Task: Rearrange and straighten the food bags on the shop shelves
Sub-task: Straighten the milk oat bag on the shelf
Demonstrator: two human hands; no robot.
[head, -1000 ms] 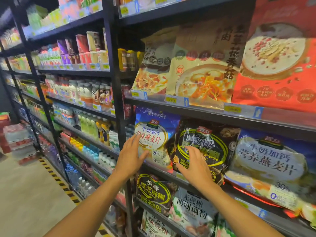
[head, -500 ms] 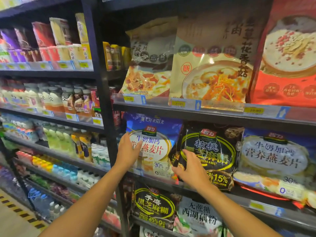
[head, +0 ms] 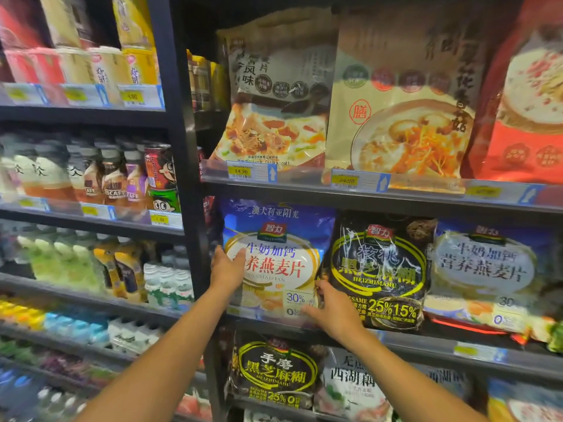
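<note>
A blue and white oat bag (head: 280, 239) stands upright at the left end of the middle shelf (head: 426, 338). My left hand (head: 227, 266) grips its left edge, thumb across the front. My right hand (head: 333, 312) holds the bag's lower right corner, where it meets a black sesame bag (head: 380, 269). A second blue oat bag (head: 484, 266) leans back to the right of the black one. Both forearms reach up from the bottom of the view.
Soup and porridge bags (head: 399, 111) stand on the shelf above. Below are another black sesame bag (head: 274, 373) and a white lotus-powder bag (head: 353, 385). A black upright post (head: 189, 178) separates these shelves from the drink bottles (head: 100, 175) on the left.
The view has moved closer to the shelves. My left hand slid onto the blue bag's left edge, and my right hand shifted left from the black bag to the blue bag's lower right corner.
</note>
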